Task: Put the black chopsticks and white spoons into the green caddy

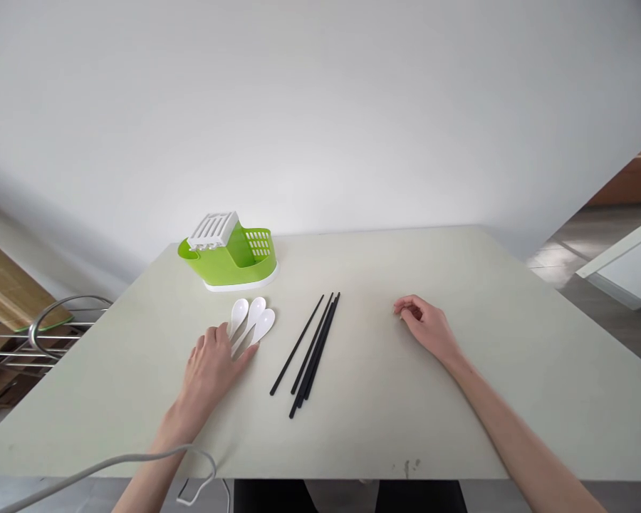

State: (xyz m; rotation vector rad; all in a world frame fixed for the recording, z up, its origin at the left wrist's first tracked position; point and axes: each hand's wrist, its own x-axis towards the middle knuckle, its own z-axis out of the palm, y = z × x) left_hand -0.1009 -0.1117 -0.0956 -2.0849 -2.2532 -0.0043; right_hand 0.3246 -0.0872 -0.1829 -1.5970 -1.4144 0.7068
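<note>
Three white spoons [256,311] lie side by side on the table, bowls pointing away from me. My left hand [209,365] is closed around their handles, thumb on the right side and fingers on the left; the handle ends are hidden under it. To the right of the spoons lies a loose bundle of several black chopsticks [316,349], one slightly apart from the others. Resting on the table further right, my right hand [425,325] has its fingers curled in, and nothing shows in it.
Against the wall at the back left stands a green utensil holder [208,271] with a white slotted top and white base. A grey cable [112,462] crosses over my left forearm. A metal rack [37,342] stands beyond the left edge of the pale table [384,420].
</note>
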